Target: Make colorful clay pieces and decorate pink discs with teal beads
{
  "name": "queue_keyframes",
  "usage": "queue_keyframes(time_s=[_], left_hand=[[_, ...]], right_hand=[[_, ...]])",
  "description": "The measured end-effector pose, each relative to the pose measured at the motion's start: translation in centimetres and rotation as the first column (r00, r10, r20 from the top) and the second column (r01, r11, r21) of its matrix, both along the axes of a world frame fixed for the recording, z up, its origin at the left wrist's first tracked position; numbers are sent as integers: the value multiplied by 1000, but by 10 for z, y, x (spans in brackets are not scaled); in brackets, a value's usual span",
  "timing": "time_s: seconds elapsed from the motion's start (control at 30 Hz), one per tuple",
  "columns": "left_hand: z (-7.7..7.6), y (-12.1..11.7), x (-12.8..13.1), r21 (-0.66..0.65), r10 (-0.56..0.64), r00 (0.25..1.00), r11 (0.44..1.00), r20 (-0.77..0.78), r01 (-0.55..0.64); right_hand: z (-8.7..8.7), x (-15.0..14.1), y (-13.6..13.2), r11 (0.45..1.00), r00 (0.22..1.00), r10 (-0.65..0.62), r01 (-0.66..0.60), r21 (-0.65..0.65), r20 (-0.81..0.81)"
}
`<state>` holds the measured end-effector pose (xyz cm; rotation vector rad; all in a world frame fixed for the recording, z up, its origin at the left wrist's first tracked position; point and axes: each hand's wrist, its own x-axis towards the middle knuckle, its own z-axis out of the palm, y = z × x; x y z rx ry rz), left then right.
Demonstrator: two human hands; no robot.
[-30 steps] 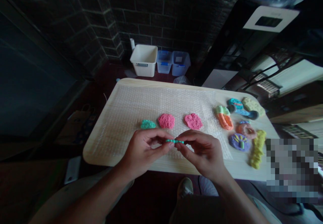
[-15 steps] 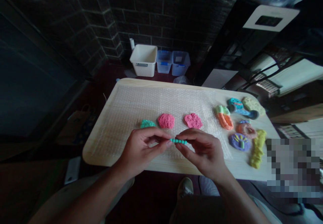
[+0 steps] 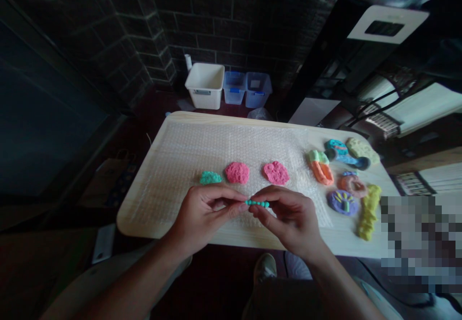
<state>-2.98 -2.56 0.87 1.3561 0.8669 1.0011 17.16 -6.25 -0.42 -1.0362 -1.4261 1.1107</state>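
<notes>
Between my two hands, above the table's front part, is a thin teal strip of clay with bead-like bumps (image 3: pixel 258 203). My left hand (image 3: pixel 207 214) pinches its left end between thumb and forefinger. Thumb and fingers of my right hand (image 3: pixel 290 214) close on it farther right, partly covering it. Just beyond my left hand lies a teal clay lump (image 3: pixel 210 177). A pink clay lump (image 3: pixel 237 172) sits beside it, and a second, flatter pink clay piece (image 3: pixel 276 172) lies beyond my right hand.
Bubble wrap (image 3: pixel 173 166) covers much of the wooden table (image 3: pixel 361 248). At the right are an orange-and-green clay piece (image 3: pixel 322 171), a blue spoon-like piece (image 3: pixel 348 160), a purple disc (image 3: pixel 337 207) and a yellow strip (image 3: pixel 368 214). Bins (image 3: pixel 205 94) stand behind.
My fingers have shifted slightly along the teal strip, and the right hand's fingers now cover a bit more of its middle. The clay pieces on the table have not moved.
</notes>
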Motion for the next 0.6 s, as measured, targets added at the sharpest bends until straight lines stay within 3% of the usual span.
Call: queue_keyframes(time_s=[0.17,0.27,0.33,0.4,0.5,0.6], left_hand=[[-2,-2,2,2,-5,1000,1000,-16,5],[-3,0,-4,56,0,994,998,-107,6],[-3,7,-15,163,72,971,986,-227,-35],[-6,17,-28,320,231,908,940,-349,-117],[-14,33,-45,463,397,787,871,-472,-161],[-28,42,-50,496,349,715,868,-606,-3]], right_hand=[[1,0,1,1000,1000,10,-10,6,-14],[-4,4,5,1000,1000,-12,11,10,15],[-12,9,8,998,999,-30,31,-48,25],[-22,16,10,988,999,-21,28,-149,50],[-34,22,11,985,970,14,29,-172,244],[-37,20,9,998,864,-4,34,-50,504]])
